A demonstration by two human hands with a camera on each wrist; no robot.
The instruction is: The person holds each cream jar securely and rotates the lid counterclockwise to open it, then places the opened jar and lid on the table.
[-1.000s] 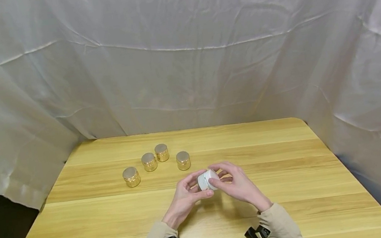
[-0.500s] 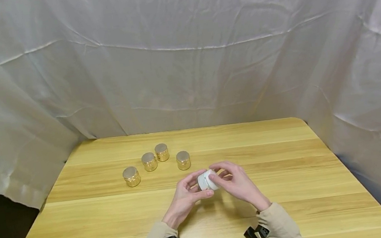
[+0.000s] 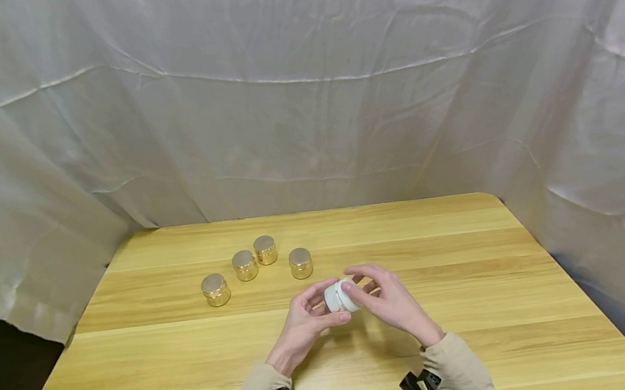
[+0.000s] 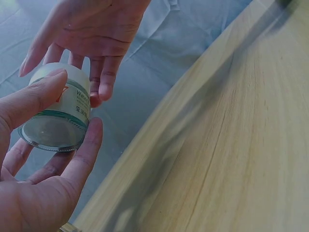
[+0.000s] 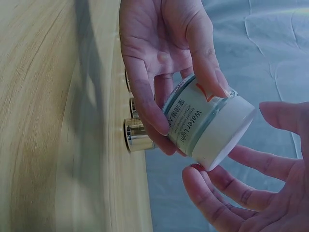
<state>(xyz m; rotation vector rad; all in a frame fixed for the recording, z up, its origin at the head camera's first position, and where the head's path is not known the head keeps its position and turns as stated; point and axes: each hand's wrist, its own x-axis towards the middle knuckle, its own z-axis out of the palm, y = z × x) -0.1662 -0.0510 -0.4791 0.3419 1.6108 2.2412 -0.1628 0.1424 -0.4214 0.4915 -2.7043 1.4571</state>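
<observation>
A small glass jar with a white lid and a "Water Light" label is held tilted above the table. My left hand grips the jar's body between thumb and fingers, its glass base showing in the left wrist view. Around the lid, my right hand has its fingers loosely spread. In the right wrist view, its thumb stands a little apart from the lid, while the other fingers lie at or near the lid's lower edge; contact there is hard to make out.
Several gold-lidded jars stand upright on the wooden table: one far left, a pair behind it, including the rear jar, and one nearer the middle. A grey curtain hangs behind the table.
The right hand's fingers have shifted slightly about the lid, the index finger lifting a little away from it. The left hand and jar stay nearly in place.
</observation>
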